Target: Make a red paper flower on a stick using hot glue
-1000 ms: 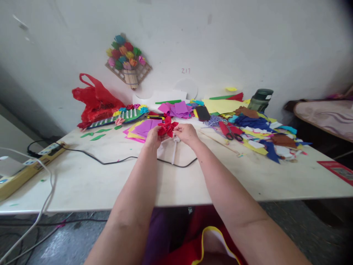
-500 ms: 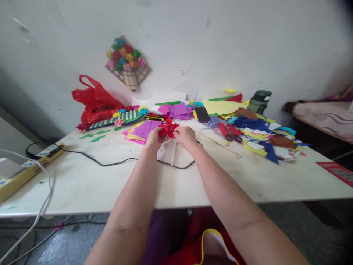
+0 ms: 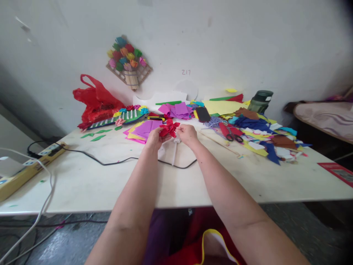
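A red paper flower (image 3: 169, 128) with folded petals is held over the middle of the table. My left hand (image 3: 154, 138) is closed on it, supporting it from the left and below. On the right, my right hand (image 3: 188, 134) is pinched shut with its fingertips beside the flower's right petals; whatever is between them is too small to make out. Under the hands lies a pale rod (image 3: 174, 154), its upper end partly hidden by my right hand. A black cord (image 3: 129, 159) passes by it. Left of the flower is a stack of purple, yellow and pink paper sheets (image 3: 145, 129).
A green panel with paper flowers (image 3: 129, 116) lies before a red plastic bag (image 3: 95, 99). Green paper leaves (image 3: 98, 138) lie nearby. To the right are a phone (image 3: 203, 114), scissors (image 3: 230, 133), colourful scraps (image 3: 256, 127) and a bottle (image 3: 260, 101). A power strip (image 3: 35, 167) sits left.
My right hand has shifted slightly to the right, its fingertips drawn a little away from the flower's middle. The flower has turned slightly in my left hand.
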Demonstrator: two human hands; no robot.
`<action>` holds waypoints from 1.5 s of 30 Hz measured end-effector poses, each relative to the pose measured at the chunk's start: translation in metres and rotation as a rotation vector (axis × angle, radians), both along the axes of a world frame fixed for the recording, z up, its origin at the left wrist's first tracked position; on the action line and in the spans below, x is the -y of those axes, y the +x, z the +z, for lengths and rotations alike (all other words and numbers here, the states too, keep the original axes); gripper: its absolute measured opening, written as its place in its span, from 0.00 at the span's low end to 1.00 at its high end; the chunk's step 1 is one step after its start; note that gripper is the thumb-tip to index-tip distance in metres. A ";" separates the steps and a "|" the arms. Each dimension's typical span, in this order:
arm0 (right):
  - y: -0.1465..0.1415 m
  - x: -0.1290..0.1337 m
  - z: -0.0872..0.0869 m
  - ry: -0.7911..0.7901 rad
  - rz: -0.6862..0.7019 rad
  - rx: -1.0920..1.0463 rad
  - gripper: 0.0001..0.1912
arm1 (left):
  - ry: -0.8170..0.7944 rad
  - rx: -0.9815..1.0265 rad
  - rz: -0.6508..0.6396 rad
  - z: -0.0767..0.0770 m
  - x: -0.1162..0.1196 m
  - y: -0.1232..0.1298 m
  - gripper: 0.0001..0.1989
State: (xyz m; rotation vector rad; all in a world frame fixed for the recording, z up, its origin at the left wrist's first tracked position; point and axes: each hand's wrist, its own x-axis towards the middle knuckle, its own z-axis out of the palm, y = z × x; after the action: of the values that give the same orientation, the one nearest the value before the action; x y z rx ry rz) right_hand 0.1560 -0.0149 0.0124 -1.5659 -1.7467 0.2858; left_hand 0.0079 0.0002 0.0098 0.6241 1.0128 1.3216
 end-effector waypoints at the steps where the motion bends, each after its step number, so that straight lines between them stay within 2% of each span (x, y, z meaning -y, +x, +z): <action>1: 0.001 -0.003 -0.002 -0.004 0.016 -0.062 0.09 | -0.004 -0.003 0.003 0.000 0.000 0.000 0.12; 7: 0.006 -0.010 -0.005 -0.033 0.148 -0.434 0.07 | 0.007 0.000 0.034 -0.001 -0.002 -0.003 0.10; 17: 0.017 0.005 0.019 -0.069 0.196 -1.010 0.06 | 0.012 0.013 0.056 -0.006 -0.005 -0.005 0.11; 22: 0.022 0.005 0.025 -0.013 0.281 -1.241 0.08 | 0.011 0.028 0.063 -0.010 -0.009 -0.007 0.13; 27: 0.036 -0.003 0.027 0.142 0.234 -1.402 0.07 | 0.028 0.049 0.034 -0.010 -0.008 -0.008 0.14; 31: 0.048 -0.016 0.020 0.310 0.124 -1.371 0.06 | 0.023 0.047 0.038 -0.008 -0.007 -0.008 0.12; 37: 0.059 -0.032 0.007 0.572 -0.282 -1.040 0.10 | 0.003 0.034 0.076 -0.007 -0.008 -0.006 0.08; 39: 0.061 -0.031 0.007 0.615 -0.360 -0.926 0.11 | 0.013 0.036 0.097 -0.006 -0.007 -0.005 0.07; 42: 0.061 -0.025 0.010 0.608 -0.393 -0.751 0.12 | 0.030 0.056 0.116 -0.005 -0.005 -0.003 0.07; 45: 0.050 -0.018 0.011 0.475 -0.304 -0.647 0.10 | 0.036 0.087 0.137 -0.003 -0.002 -0.001 0.07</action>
State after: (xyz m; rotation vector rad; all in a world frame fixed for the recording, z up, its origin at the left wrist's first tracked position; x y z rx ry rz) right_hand 0.2062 0.0031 0.0236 -1.1856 -0.9694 0.1781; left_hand 0.0071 0.0025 0.0068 0.5276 0.9766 1.4778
